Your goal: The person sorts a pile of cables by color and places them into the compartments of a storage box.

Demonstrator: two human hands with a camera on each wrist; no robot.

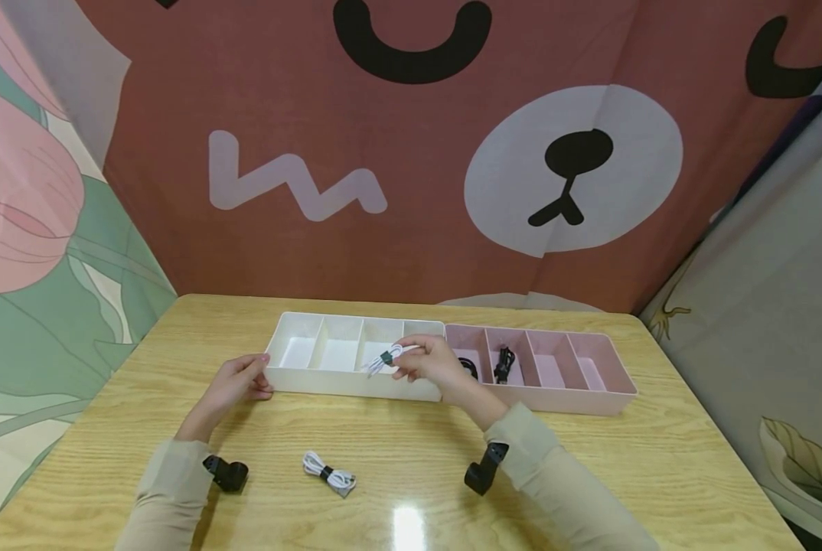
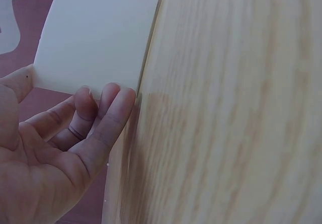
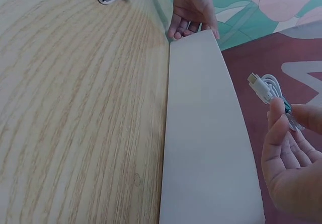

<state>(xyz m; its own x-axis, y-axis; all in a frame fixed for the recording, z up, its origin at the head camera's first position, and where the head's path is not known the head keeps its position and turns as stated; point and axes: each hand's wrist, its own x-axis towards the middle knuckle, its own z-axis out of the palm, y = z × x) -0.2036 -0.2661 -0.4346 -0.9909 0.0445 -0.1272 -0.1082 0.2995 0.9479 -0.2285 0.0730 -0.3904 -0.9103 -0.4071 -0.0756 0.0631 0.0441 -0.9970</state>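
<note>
Over the white divided box (image 1: 356, 385), my right hand (image 1: 433, 363) pinches a bundled white charging cable (image 1: 386, 358) by its dark green tie. A plug end of that cable (image 3: 259, 87) sticks out past the fingertips in the right wrist view. My left hand (image 1: 240, 379) grips the left end of the white box, with the thumb up at the rim and curled fingers (image 2: 118, 108) against the end wall. Another white cable bundle (image 1: 330, 474), wrapped with a black tie, lies on the table in front of the box.
A pink divided box (image 1: 562, 399) stands end to end with the white one, on its right. Black cables (image 1: 503, 365) lie in its two left compartments. Both boxes sit towards the back of the wooden table (image 1: 397, 436), before a printed curtain (image 1: 301, 252).
</note>
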